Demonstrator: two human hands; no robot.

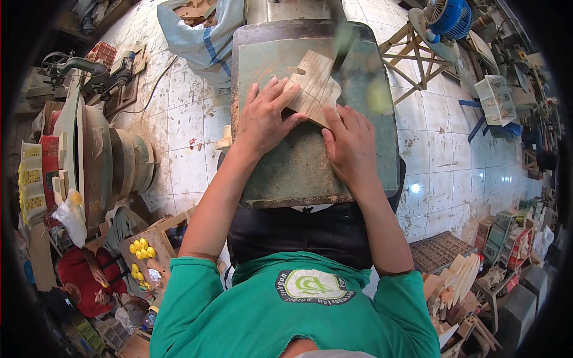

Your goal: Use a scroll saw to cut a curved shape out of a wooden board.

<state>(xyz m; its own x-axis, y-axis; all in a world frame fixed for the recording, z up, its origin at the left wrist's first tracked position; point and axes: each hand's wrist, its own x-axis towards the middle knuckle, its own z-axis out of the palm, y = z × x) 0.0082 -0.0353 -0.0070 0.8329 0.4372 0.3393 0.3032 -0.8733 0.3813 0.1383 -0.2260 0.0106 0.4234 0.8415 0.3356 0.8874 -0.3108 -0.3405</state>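
A flat wooden board (316, 83) with a curved, wavy right edge and a small notch at its upper left lies on the green metal machine table (286, 173). A thin line crosses its face. My left hand (267, 113) grips the board's left edge, fingers spread toward the notch and thumb at the near edge. My right hand (351, 140) holds the near right corner, with its index finger on top and its thumb at the side. Against the board's far right side stands a dark upright machine part (341, 53), partly blurred; I cannot make out a blade.
A white sack of wood scraps (203, 42) stands beyond the table's left. At far right, a blue fan (447, 18) sits by a wooden stand. Another machine (95, 155) is on the left, with a seated person in red (89, 280) nearby. Wood pieces (456, 286) pile up at lower right.
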